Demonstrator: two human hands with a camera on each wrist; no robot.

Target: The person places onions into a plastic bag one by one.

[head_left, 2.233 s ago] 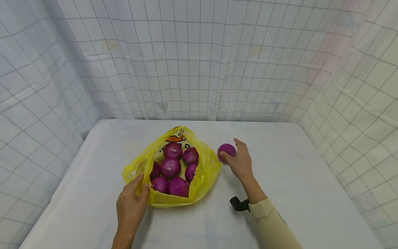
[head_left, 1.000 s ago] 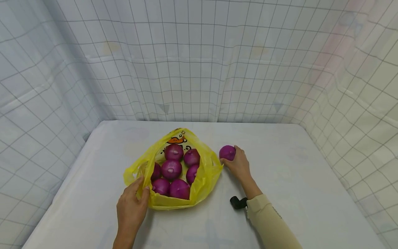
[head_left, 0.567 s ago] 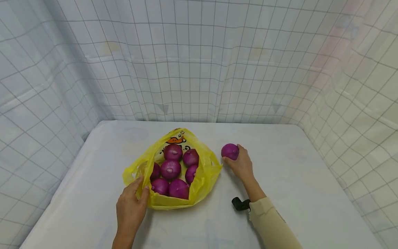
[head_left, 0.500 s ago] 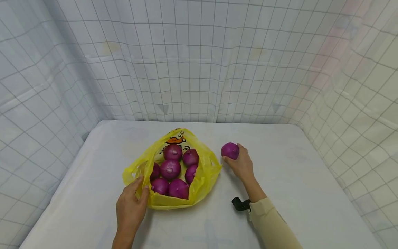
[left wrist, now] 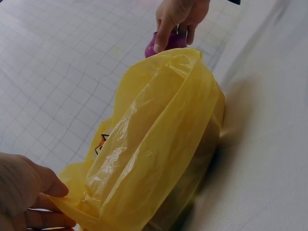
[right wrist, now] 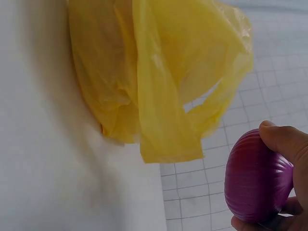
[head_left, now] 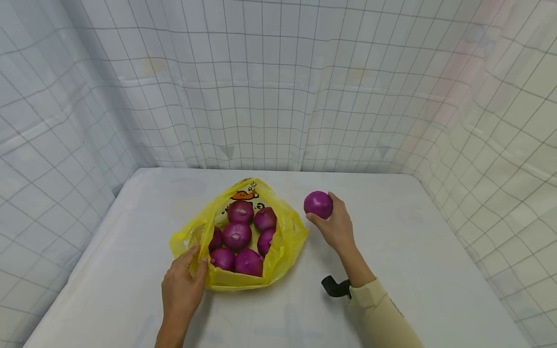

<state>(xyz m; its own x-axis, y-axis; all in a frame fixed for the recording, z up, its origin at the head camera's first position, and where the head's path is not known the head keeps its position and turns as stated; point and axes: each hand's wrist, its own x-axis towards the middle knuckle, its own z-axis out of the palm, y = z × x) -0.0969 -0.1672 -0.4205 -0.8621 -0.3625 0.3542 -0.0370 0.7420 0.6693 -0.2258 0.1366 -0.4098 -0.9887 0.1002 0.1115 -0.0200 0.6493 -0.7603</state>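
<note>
A yellow plastic bag [head_left: 289,246] stands with its mouth spread wide, a printed cartoon on its inner back wall. Several red onions [head_left: 237,236] lie inside. My left hand [head_left: 182,290] pinches the bag's left rim between thumb and fingers, as the left wrist view also shows. To the right of the bag, my right hand [head_left: 339,229] grips one red onion [head_left: 317,205] by its side, raised above the table. In the right wrist view the thumb lies over the top of this onion [right wrist: 255,175], with fingers beneath it; the bag's handle loop [right wrist: 168,125] hangs nearby.
A white cloth covers the table [head_left: 391,232]. White grid-patterned curtains [head_left: 270,96] enclose the back and both sides. A black wrist-worn device [head_left: 336,287] sticks out from the right wrist beside a beige sleeve [head_left: 383,314].
My right hand has closed round the lone onion and lifted it off the table. The left hand keeps its place at the bag's rim.
</note>
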